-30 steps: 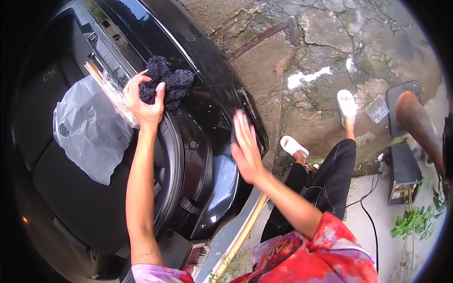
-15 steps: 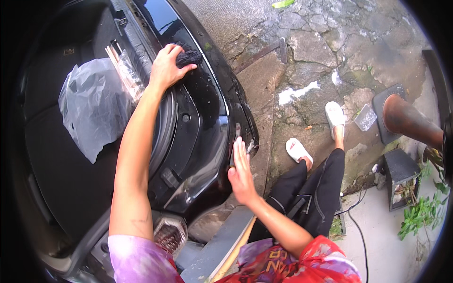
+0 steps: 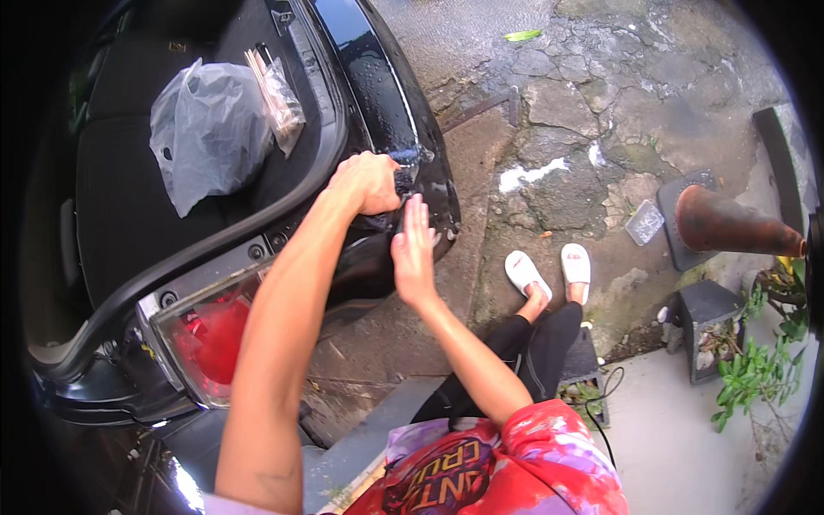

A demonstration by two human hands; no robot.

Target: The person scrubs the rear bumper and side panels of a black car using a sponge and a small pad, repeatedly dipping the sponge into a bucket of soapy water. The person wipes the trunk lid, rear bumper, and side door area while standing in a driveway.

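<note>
2 hands (image 3: 365,183) (image 3: 415,262) have drawn closer together, 1 gripping 1 dark cloth (image 3: 402,181).

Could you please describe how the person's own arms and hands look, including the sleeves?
The left hand and right hand are bare, with no glove or watch visible. Both forearms are uncovered. The left arm has a thin, faint mark near the left sleeve, which looks pale purple. The right sleeve is short, patterned in red, white and purple.

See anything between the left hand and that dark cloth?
Nothing visible: the left hand holds the dark cloth directly, against the black car bumper. The right hand is beside it, not between.
</note>
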